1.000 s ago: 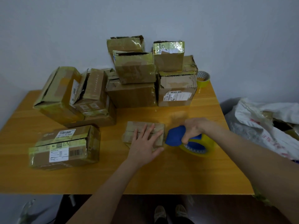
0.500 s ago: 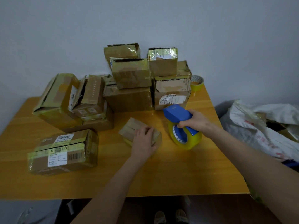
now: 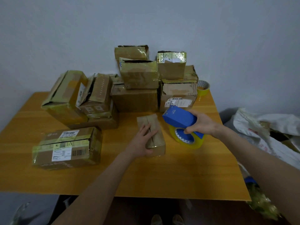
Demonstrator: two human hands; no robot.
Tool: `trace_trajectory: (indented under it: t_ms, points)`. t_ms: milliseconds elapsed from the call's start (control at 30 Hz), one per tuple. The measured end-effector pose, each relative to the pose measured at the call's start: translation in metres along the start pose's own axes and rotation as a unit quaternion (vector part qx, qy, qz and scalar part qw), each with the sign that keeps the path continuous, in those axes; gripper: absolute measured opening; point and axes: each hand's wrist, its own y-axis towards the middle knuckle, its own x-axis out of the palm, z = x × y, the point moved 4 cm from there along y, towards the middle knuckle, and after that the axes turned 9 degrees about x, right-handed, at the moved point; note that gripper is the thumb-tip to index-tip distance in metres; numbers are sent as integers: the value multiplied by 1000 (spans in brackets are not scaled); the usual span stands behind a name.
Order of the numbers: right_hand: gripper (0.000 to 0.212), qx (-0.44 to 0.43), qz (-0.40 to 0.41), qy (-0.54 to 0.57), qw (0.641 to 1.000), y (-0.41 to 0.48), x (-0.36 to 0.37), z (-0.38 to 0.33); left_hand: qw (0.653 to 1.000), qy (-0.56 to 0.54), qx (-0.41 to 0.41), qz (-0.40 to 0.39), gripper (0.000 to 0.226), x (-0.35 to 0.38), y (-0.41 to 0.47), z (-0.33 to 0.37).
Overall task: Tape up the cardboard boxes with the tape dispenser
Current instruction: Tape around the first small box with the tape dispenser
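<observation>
A small brown box (image 3: 155, 122), its top seam running near to far, sits mid-table (image 3: 162, 176). The left hand (image 3: 142, 142) lies flat on it. Just right, the right hand (image 3: 201, 123) grips a blue dispenser (image 3: 178, 118) with a yellow roll (image 3: 194, 144).

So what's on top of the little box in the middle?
The left hand rests on the little box, fingers over its middle seam. The hand hides part of that seam. The right hand holds the tape dispenser beside it.

Small box (image 3: 146, 120) flat; dispenser (image 3: 178, 118) (blue) beside.
</observation>
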Motion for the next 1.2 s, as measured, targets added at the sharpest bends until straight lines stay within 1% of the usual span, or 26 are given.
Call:
trace_trajectory:
  t_ms: [67, 133, 300, 433, 533, 667, 767, 867, 933, 1000, 1033, 1067, 1100, 1133, 1167, 1200]
  points:
    - [71, -10, -7, -8, 1000, -1, -5, -3, 1000, 5, 21, -10, 90, -5, 2, -4]
    - [74, -16, -17, -14, 1000, -4, -9, -6, 999, 32, 29, -21, 91, -6, 2, -7]
    - [70, -25, -33, 1, 999, -13, -8, -19, 993, 102, 33, -50, 92, -6, -1, -5]
    - [72, -34, -26, -5, 999, -15, 2, -22, 983, 181, 21, -32, 91, -2, -8, 1]
    - [73, -40, -23, 2, 999, -17, 7, -22, 984, 178, 8, -19, 87, 4, -13, 4]
    - [76, -34, -16, 4, 999, -14, 8, -18, 984, 174, 5, -28, 85, 6, -9, 6]
    - [74, -34, -16, 5, 999, -16, 7, -19, 982, 186, 10, -10, 84, 6, -11, 7]
    - [75, -37, -25, 12, 999, -19, 6, -20, 979, 200, 24, 14, 77, 7, -11, 8]
    - [73, -38, -32, 12, 999, -22, 6, -21, 985, 168, 34, 8, 78, 5, -11, 6]
    - [69, -43, -39, 4, 998, -26, 4, -26, 994, 100, 48, 19, 76, -5, -14, 9]
    - [67, -47, -42, -3, 998, -29, 4, -30, 996, 39, 36, 65, 67, -14, -16, 11]
    - [66, -53, -46, -12, 997, -31, 3, -34, 990, -35, 6, 137, 56, -27, -18, 14]
    - [66, -57, -51, -21, 997, -33, 2, -39, 970, -114, -38, 212, 46, -38, -18, 13]
    - [65, -61, -56, -31, 996, -35, 1, -43, 938, -207, -90, 263, 39, -47, -18, 14]
    - [66, -66, -61, -42, 995, -37, 0, -48, 896, -320, -142, 272, 37, -50, -16, 13]
    - [67, -73, -65, -55, 994, -39, -1, -53, 844, -442, -180, 245, 40, -50, -13, 16]
